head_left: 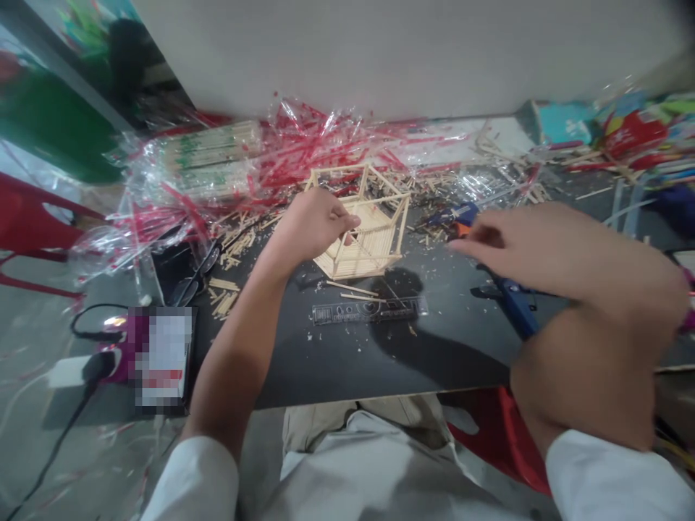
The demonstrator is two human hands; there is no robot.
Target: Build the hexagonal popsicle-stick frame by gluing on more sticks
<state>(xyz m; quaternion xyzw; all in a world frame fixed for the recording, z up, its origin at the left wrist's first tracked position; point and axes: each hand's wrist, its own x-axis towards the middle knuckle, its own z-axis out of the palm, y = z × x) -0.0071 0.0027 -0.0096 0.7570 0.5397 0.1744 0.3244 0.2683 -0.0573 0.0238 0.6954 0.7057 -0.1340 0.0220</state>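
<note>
A small open frame built of thin wooden sticks (374, 231) stands on a dark table (347, 354). My left hand (312, 224) is closed round its near-left edge. My right hand (521, 242) hovers to the right of the frame, smeared by motion, fingers pointing left toward a blue and orange glue gun (461, 215). A blue tool (515, 304) lies under my right wrist, partly hidden. Loose sticks (352, 289) and a clear ruler (369, 310) lie just in front of the frame.
Crumpled clear and red wrappers (304, 145) and a pack of sticks (211, 163) crowd the back of the table. Stick offcuts (225, 293) litter the left side. A power strip with cable (81, 365) lies left, a red chair (32, 231) beyond. Colourful clutter (641, 137) fills the right.
</note>
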